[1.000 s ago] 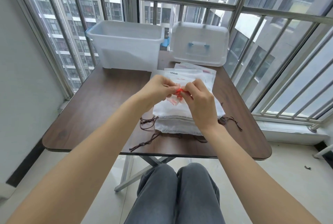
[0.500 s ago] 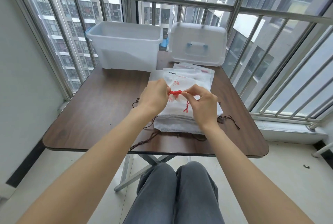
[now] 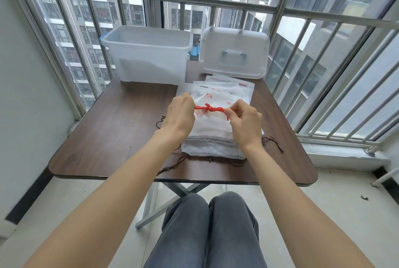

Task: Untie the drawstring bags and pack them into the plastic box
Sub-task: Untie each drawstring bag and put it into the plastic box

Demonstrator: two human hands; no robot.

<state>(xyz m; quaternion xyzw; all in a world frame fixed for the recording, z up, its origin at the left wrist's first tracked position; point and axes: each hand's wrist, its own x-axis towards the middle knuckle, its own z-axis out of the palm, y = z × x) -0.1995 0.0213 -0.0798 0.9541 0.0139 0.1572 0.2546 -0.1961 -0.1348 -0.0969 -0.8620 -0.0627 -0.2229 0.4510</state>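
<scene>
A stack of white drawstring bags (image 3: pixel 212 138) lies in the middle of the brown table (image 3: pixel 112 136). The top bag has red print and a red drawstring (image 3: pixel 209 108) with a knot in it, stretched taut just above the stack. My left hand (image 3: pixel 180 116) pinches the string's left end and my right hand (image 3: pixel 244 121) pinches its right end. The open clear plastic box (image 3: pixel 146 51) stands at the table's far left; its inside is hidden by the frosted walls.
The box's lid (image 3: pixel 235 51) leans upright at the far right against the window railing (image 3: pixel 216 6). Flat plastic packets (image 3: pixel 233 86) lie behind the bag stack. Brown drawstrings (image 3: pixel 272 141) trail from the lower bags toward the near edge. My knees (image 3: pixel 207 224) are below the table.
My hands have drawn apart sideways, pulling the red drawstring out into a straight taut line; a second ago they were bunched together over the knot.
</scene>
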